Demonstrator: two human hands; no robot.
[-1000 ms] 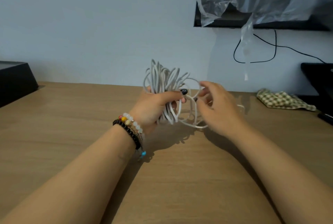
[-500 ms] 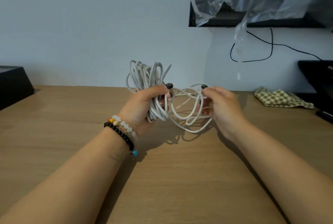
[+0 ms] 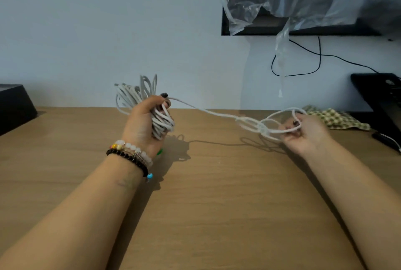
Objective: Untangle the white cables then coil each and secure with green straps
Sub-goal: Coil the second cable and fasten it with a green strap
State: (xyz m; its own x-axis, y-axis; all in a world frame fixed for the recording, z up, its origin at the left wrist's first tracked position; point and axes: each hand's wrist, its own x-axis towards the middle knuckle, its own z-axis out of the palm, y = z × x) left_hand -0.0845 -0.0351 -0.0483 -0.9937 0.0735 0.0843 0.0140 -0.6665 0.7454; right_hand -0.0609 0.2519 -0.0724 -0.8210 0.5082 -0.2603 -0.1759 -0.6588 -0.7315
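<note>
Hands, two: left hand (image 3: 144, 121) grips cable bundle (image 3: 138, 96); right hand (image 3: 303, 133) pinches several loops (image 3: 271, 121).

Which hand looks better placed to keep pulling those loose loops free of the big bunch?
The right hand: it already pinches the loose loops out to the side, clear of the bundle. The left hand is fully occupied gripping that bundle.

a wooden bench (image 3: 217, 204); a checked cloth (image 3: 338, 119) at its back right edge, a black box (image 3: 13, 104) at back left.
</note>
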